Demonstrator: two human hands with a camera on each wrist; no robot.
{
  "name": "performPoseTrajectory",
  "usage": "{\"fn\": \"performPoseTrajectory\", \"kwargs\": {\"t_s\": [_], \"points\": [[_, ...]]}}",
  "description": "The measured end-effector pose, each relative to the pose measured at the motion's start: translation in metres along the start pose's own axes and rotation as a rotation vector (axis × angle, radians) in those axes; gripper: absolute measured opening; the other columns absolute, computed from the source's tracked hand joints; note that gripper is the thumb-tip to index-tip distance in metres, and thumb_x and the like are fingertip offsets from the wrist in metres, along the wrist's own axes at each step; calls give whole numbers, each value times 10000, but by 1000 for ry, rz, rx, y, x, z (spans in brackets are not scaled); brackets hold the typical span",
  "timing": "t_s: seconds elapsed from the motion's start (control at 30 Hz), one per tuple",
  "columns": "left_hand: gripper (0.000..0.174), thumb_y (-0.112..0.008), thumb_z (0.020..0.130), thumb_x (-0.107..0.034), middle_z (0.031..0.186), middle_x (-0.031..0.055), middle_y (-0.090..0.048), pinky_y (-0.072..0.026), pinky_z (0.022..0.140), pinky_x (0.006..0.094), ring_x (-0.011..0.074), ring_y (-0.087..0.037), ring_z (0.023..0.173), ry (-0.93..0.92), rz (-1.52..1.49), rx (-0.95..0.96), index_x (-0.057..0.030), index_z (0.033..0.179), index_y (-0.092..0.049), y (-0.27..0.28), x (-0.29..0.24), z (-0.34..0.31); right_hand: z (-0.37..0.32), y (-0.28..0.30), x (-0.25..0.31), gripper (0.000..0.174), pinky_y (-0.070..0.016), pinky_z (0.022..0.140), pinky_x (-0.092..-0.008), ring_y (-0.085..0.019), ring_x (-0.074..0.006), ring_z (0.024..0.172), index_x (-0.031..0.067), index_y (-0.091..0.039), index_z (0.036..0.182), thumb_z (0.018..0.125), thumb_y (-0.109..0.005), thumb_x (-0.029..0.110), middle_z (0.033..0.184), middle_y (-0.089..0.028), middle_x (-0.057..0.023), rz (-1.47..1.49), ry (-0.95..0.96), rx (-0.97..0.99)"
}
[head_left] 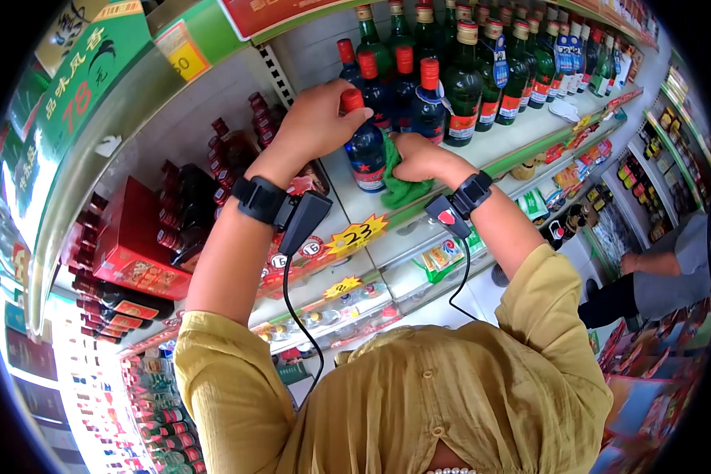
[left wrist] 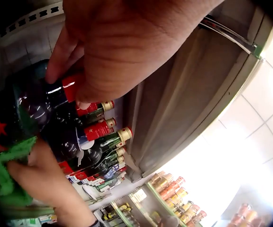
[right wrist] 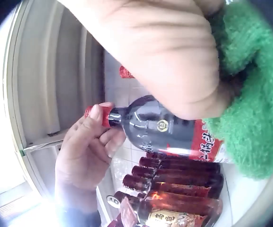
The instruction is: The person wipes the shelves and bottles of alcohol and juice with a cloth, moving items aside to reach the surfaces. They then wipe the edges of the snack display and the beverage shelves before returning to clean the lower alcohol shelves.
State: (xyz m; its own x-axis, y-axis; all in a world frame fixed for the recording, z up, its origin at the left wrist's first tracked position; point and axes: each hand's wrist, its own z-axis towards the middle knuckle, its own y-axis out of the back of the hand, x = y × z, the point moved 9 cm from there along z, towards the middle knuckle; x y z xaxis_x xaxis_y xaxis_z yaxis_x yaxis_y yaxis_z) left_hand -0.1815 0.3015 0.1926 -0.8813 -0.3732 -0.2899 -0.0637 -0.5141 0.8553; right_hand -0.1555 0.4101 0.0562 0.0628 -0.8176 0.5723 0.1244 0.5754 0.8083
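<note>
Head: left hand pinches bottle cap, right hand green cloth.

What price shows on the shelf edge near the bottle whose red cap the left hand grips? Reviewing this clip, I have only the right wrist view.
Observer: The head view shows a yellow star-shaped tag reading 23.
Operator: And what stands up and to the right of the green cloth?
Observer: Several green bottles, upright in the head view.
Operator: Is anyone else around?
Observer: Yes, a person in a grey top appears near the head view's right edge.
</note>
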Motion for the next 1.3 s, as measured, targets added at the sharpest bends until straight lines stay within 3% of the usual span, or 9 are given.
{"fn": "performPoseTrajectory", "kwargs": {"t_s": [0.1, 0.23, 0.37, 0.47, 0.57, 0.7, 0.9, 1.0, 1.3], "points": [[356, -718, 794, -298, 803, 141, -648, -495, 679, 345, 256, -629, 723, -42, 9, -47, -11, 980, -621, 4, -2, -1, -14, 24, 12, 430, -485, 808, -402, -608, -404, 962, 7, -579, 1085, 656, -588, 41, 959, -634, -259, 219, 108, -143], [387, -720, 788, -328, 801, 159, -648, -498, 676, 358, 290, -637, 730, -97, 20, -83, -1, 973, -628, 4, -3, 0, -26, 48, 17, 443, -485, 817, -329, -632, -239, 873, 13, -563, 1110, 674, -640, 16, 942, -649, -143, 422, 173, -252], [423, -714, 788, -382, 736, 156, -636, -503, 645, 369, 313, -635, 687, -87, 10, -124, 0, 948, -633, 5, -2, 0, -39, 60, 43, 613, -478, 854, -354, -616, -270, 945, 21, -496, 1218, 689, -771, 165, 1069, -609, -156, 476, 283, -345], [425, -712, 788, -393, 732, 155, -636, -506, 650, 372, 314, -639, 698, -75, 47, -170, 0, 931, -636, 7, -1, -1, -47, 70, 60, 670, -457, 901, -377, -577, -307, 1040, 32, -483, 1237, 672, -795, 211, 1141, -565, -166, 145, 329, -534], [431, -717, 779, -400, 730, 155, -638, -508, 653, 374, 322, -639, 705, -49, 84, -155, 3, 907, -635, 5, 1, 1, -31, 51, 56, 741, -435, 926, -360, -550, -296, 1074, 20, -448, 1273, 668, -821, 231, 1157, -542, -154, 91, 199, -427], [443, -723, 770, -412, 732, 157, -643, -509, 652, 375, 327, -640, 699, -48, 68, -166, 5, 890, -634, 5, 6, 1, -19, 41, 50, 811, -428, 963, -388, -514, -352, 1138, 37, -429, 1319, 642, -816, 258, 1216, -519, -188, 174, 265, -355], [453, -727, 764, -421, 727, 158, -645, -512, 647, 376, 322, -645, 690, -65, 101, -149, 6, 880, -634, 3, 2, 4, -19, 38, 46, 823, -425, 965, -385, -513, -347, 1156, 26, -411, 1324, 636, -814, 230, 1252, -513, -195, 144, 189, -291], [455, -733, 763, -424, 727, 156, -646, -513, 648, 374, 317, -646, 690, -58, 95, -140, 5, 878, -634, 4, 3, 4, -20, 36, 46, 800, -430, 957, -384, -532, -352, 1137, 19, -417, 1313, 639, -805, 207, 1217, -543, -201, 213, 272, -294], [455, -744, 759, -412, 758, 153, -655, -518, 670, 366, 304, -649, 708, -29, 71, -141, 0, 917, -631, 3, 4, 2, -13, -8, -3, 651, -452, 919, -401, -559, -376, 1097, -2, -462, 1248, 703, -758, 198, 1153, -592, -226, 100, 105, -32]]}}
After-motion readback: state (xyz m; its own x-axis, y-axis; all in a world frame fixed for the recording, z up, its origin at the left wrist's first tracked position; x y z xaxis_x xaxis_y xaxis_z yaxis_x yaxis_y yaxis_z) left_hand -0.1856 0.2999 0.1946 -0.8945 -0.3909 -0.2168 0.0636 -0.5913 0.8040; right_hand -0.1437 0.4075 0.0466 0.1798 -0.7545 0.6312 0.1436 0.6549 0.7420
